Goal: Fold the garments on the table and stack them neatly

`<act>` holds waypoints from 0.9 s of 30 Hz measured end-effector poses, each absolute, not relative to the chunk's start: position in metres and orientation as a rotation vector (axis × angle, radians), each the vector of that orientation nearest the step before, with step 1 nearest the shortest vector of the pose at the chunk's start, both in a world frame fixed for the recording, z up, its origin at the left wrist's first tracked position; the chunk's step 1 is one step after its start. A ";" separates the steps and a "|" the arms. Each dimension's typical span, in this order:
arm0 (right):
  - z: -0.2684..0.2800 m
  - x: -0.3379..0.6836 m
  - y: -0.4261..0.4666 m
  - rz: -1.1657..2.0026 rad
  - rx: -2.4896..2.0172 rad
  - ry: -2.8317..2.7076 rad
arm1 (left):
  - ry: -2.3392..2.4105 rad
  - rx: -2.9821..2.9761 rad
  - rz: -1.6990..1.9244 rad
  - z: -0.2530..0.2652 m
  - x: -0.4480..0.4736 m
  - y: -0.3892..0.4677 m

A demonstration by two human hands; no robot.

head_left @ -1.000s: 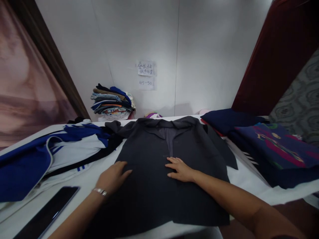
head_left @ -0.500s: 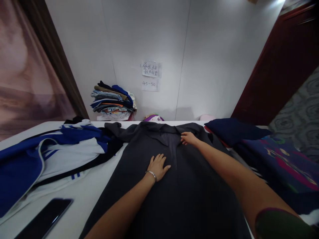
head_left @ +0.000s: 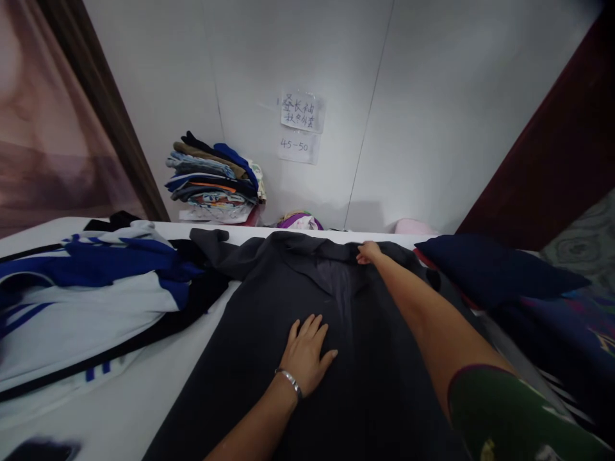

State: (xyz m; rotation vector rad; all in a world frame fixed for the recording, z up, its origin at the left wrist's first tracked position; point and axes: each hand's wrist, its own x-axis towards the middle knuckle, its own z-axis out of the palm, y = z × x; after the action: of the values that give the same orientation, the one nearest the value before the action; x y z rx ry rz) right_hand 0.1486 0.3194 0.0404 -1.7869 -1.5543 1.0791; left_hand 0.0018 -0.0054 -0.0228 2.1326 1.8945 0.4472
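Observation:
A dark grey coat lies spread on the white table, its collar end toward the wall and one sleeve bent out at the far left. My left hand, with a silver bracelet at the wrist, rests flat on the coat's front, fingers spread. Farther off, my right hand has its fingers closed on the coat's edge beside the collar. The fingertips are partly hidden, and the coat's lower end runs out of view under my arms.
Blue and white jackets lie to the left, with a phone near the front edge. Dark folded clothes are piled at the right. A stack of clothes stands behind the table, by a wall with paper signs.
My right hand has closed on the coat near the collar, a little farther up and right. My left hand stays flat on the cloth. The view has shifted, leaving less of the phone showing.

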 end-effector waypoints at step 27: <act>-0.012 0.054 0.283 0.689 -1.271 -2.360 | 1.885 2.078 0.451 -0.019 0.002 -0.007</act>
State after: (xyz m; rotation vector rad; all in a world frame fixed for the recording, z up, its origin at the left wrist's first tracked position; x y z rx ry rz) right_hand 0.0543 0.2832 -0.0124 -1.2712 -2.3605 0.6888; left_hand 0.0024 -0.0069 -0.0193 2.0783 1.8853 0.4508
